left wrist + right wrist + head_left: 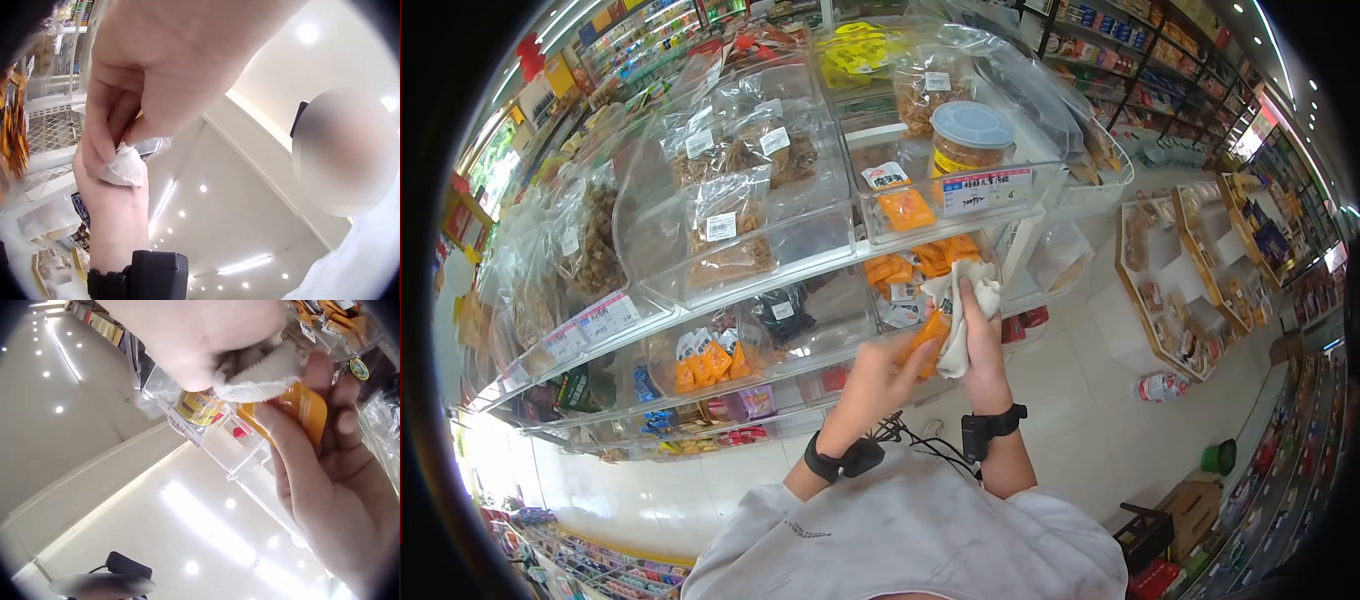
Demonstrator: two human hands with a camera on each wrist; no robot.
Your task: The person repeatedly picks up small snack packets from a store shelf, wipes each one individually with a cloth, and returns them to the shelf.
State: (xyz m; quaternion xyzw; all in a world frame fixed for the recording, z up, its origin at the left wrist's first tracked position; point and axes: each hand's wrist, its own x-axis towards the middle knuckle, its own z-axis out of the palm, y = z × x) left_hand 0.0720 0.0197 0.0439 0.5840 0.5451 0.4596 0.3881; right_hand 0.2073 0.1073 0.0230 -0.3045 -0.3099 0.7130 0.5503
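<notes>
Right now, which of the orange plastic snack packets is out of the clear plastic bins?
The orange packet held in the left hand, close to the white knitted cloth; the other orange packets lie in clear plastic bins.

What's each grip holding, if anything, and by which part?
Left grip: the orange packet, pinched with the thumb on one flat face. Right grip: the white cloth, by its bunched folds, thumb on top.

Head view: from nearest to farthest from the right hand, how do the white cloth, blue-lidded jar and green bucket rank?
1. White cloth: held in the right hand.
2. Blue-lidded jar: above, in a clear bin.
3. Green bucket: off at lower right.
</notes>
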